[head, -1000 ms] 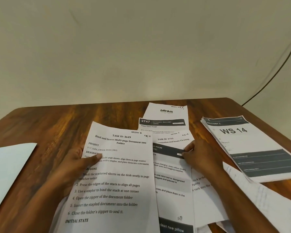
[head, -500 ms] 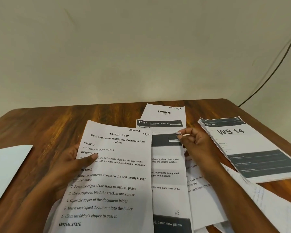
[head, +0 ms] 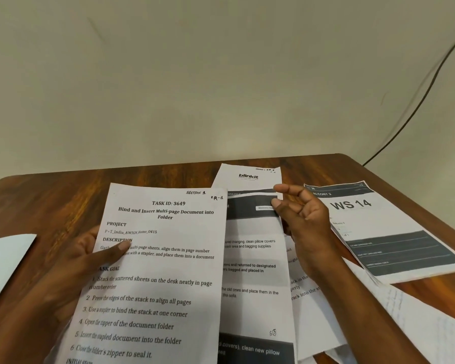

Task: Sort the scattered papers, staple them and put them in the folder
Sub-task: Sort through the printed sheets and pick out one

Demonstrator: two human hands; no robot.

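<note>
Since a second ago the right hand [head: 304,222] has lifted off the dark-banded sheet [head: 252,261] and now hovers at its top right corner, fingers loosely curled and holding nothing, though whether a fingertip touches the paper edge I cannot tell. From the head view, the left hand [head: 90,258] grips the instruction sheet [head: 163,271] at its left edge, thumb on top over the word "DESCRIPTION", the page raised off the table [head: 50,200]. It reads "TASK ID: 3649", "Bind and Insert Multi-page Document into Folder", with handwritten "SECTION 1" and "R-1". Behind lies a sheet headed "blinkit" [head: 247,177], and to the right a stack topped "WS 14" [head: 384,232]. A pale folder corner [head: 5,258] sits at far left. Such papers are light, limp and slippery on each other; I judge pinching near an edge or corner works best.
</note>
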